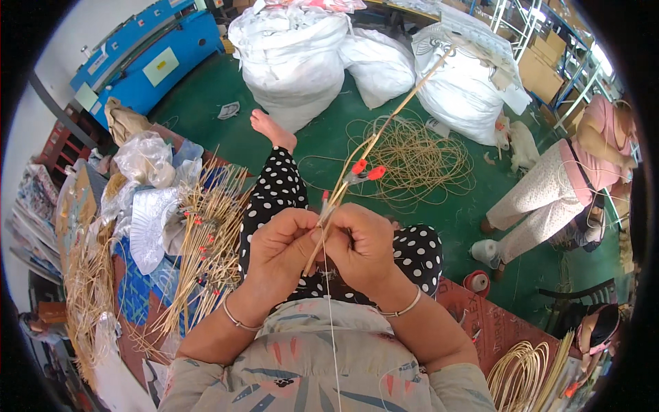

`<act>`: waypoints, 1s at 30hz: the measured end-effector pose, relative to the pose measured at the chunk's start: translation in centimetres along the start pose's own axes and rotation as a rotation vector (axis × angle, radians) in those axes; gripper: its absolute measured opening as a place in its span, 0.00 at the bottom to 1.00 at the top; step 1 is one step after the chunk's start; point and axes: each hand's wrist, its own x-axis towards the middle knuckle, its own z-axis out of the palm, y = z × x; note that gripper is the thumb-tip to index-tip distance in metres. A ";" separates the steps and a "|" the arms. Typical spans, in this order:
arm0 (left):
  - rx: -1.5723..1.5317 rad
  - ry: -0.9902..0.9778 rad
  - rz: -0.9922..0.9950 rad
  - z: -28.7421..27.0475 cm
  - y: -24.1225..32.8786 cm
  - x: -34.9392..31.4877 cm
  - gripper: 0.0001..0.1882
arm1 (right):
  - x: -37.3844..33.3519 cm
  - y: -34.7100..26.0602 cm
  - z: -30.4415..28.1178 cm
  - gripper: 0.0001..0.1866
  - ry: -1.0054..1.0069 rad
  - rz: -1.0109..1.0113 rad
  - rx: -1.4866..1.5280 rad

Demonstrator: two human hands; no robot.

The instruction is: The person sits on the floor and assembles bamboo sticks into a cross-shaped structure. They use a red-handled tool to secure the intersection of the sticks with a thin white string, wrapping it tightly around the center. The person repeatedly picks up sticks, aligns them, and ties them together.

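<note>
Both hands meet in front of my lap at a slim bundle of tan cane strips (pixel 388 123), which slants up to the far right. My left hand (pixel 281 248) is closed, thumb and fingers pinching at the bundle's lower part. On its other side my right hand (pixel 362 248) is also closed, pinching the strips close to the left thumb. Just beyond the fingers, a metal spring clamp (pixel 355 178) with red-orange tips grips the bundle. A smaller red tip (pixel 325 197) shows beside it. White thread (pixel 331 336) runs from the fingers down over my shirt. The exact fingertip contact is partly hidden.
A loose coil of cane (pixel 419 161) lies on the green floor ahead. Many cane strips with clips (pixel 209 240) are piled at left. White sacks (pixel 288 62) and a blue machine (pixel 147 58) stand beyond. Another person (pixel 549 185) stands at right, near a thread cone (pixel 476 282).
</note>
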 end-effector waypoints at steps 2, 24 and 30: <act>0.021 0.001 -0.008 0.0 0.0 -0.2 0.05 | 0.0 0.0 -0.1 0.05 0.010 -0.012 -0.012; -0.202 -0.040 0.009 1.0 5.2 -1.3 0.19 | -6.5 -2.2 -3.0 0.12 -0.454 1.124 0.903; -0.253 -0.161 0.024 0.9 5.1 -1.6 0.17 | -2.7 -3.6 -3.2 0.17 -0.167 0.323 0.345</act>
